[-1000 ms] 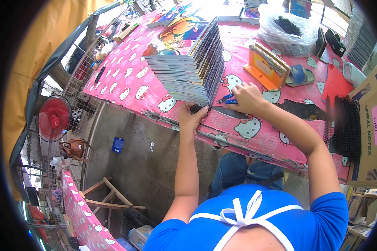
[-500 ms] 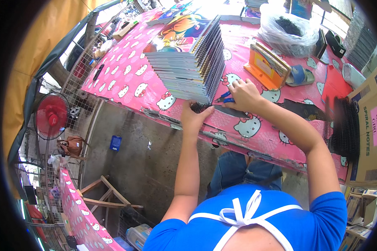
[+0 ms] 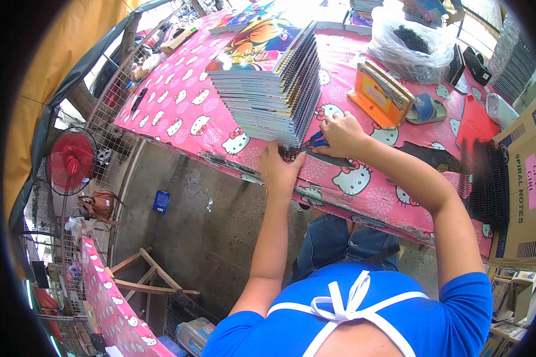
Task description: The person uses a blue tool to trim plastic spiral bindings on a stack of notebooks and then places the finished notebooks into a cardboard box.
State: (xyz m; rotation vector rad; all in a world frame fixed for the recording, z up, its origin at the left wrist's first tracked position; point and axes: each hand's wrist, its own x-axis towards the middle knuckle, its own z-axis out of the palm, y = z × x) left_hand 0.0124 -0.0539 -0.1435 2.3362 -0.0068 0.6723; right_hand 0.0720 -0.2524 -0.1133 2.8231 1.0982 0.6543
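Observation:
A tall stack of spiral-bound notebooks [image 3: 253,98] stands near the table edge, with black coils along its right side. Dark spiral coil [image 3: 289,154] shows at the stack's lowest corner. My left hand [image 3: 277,171] curls round that coil, thumb on the right and fingers on the left. In my right hand [image 3: 343,137] are pliers with blue handles [image 3: 319,141], gripped from above. Their jaws point left at the coil beside my left thumb; whether they touch it I cannot tell.
The pink patterned table [image 3: 178,107] holds an orange stand [image 3: 378,95], a blue sandal-shaped item [image 3: 427,108] and a plastic bag of black coils [image 3: 408,50]. More black coils [image 3: 488,184] lean by a cardboard box [image 3: 527,184]. A red fan [image 3: 71,160] stands left.
The pliers have shifted slightly left and down, nearer my left thumb. My left fingers have moved a little over the coil. At the back right, a person has come further into view.

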